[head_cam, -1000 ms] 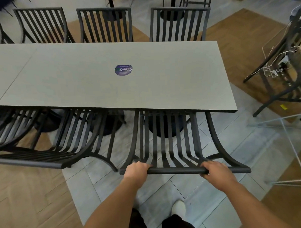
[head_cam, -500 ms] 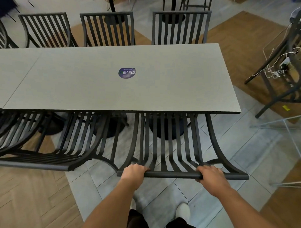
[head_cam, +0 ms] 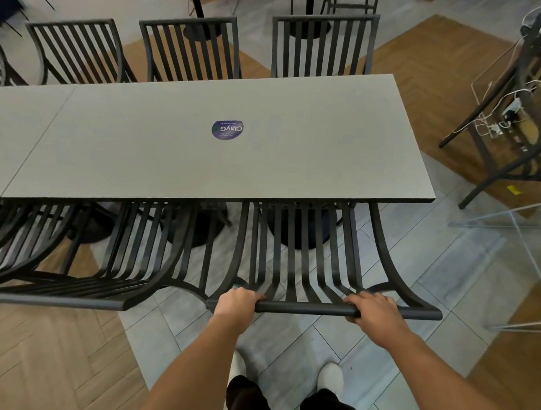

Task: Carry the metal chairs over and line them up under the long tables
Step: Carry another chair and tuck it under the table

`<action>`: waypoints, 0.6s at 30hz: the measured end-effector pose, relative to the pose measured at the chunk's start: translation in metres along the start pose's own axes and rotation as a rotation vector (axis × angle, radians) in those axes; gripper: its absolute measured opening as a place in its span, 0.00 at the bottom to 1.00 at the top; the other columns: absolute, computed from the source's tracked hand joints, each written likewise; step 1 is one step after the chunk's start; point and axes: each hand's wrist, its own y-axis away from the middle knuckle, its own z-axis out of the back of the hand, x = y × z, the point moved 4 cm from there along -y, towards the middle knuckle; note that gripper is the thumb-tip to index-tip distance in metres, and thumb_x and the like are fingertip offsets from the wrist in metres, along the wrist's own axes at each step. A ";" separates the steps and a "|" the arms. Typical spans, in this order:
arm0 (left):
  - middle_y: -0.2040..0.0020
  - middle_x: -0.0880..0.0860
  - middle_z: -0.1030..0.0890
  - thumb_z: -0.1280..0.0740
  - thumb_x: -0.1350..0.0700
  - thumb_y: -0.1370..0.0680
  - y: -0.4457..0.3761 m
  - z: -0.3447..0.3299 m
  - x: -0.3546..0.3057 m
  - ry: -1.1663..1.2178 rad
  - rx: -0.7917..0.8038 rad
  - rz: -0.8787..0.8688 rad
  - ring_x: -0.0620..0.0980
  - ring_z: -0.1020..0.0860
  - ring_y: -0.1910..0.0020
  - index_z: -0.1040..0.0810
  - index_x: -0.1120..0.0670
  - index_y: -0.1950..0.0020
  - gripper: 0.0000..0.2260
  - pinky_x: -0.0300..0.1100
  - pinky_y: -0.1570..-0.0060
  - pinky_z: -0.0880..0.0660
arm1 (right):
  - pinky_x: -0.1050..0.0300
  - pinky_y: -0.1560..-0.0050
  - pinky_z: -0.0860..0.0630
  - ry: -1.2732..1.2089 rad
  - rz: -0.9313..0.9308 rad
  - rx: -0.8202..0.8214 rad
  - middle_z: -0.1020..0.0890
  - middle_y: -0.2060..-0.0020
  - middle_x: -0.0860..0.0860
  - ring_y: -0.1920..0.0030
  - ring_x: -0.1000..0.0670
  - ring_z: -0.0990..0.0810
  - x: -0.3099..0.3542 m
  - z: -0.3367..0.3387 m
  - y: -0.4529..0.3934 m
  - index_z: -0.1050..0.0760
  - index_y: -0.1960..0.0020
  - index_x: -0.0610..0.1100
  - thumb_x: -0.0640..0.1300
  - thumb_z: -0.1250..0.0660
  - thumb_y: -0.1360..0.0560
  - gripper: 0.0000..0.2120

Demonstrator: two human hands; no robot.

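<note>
Long grey table over a tiled and wood floor

We see the long grey table (head_cam: 169, 141) bare except for a round purple sticker (head_cam: 227, 130) near its middle; a seam (head_cam: 37, 142) seems to join two tops. We see the floor (head_cam: 443, 266) carry black metal chairs (head_cam: 301, 249) along both sides.

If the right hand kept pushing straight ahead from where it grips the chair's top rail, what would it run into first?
The right hand points toward the table. Going straight on, it would likely meet the chair backrest slats first, then the near edge of the table, though depth is hard to judge.
</note>
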 end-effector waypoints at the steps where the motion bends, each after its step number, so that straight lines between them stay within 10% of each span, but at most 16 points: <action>1: 0.43 0.51 0.20 0.42 0.64 0.18 0.000 0.000 0.000 0.007 0.000 0.001 0.52 0.20 0.46 0.31 0.35 0.24 0.29 0.48 0.45 0.20 | 0.50 0.33 0.36 -0.003 0.001 -0.001 0.24 0.36 0.57 0.35 0.49 0.28 -0.001 0.000 0.000 0.30 0.28 0.60 0.57 0.36 0.19 0.19; 18: 0.46 0.49 0.18 0.38 0.58 0.17 0.008 0.005 0.001 0.057 -0.001 0.003 0.52 0.19 0.48 0.24 0.41 0.30 0.18 0.48 0.45 0.20 | 0.55 0.41 0.28 0.174 -0.014 -0.029 0.22 0.40 0.53 0.40 0.49 0.24 -0.063 0.009 0.007 0.24 0.35 0.53 0.47 0.35 0.19 0.13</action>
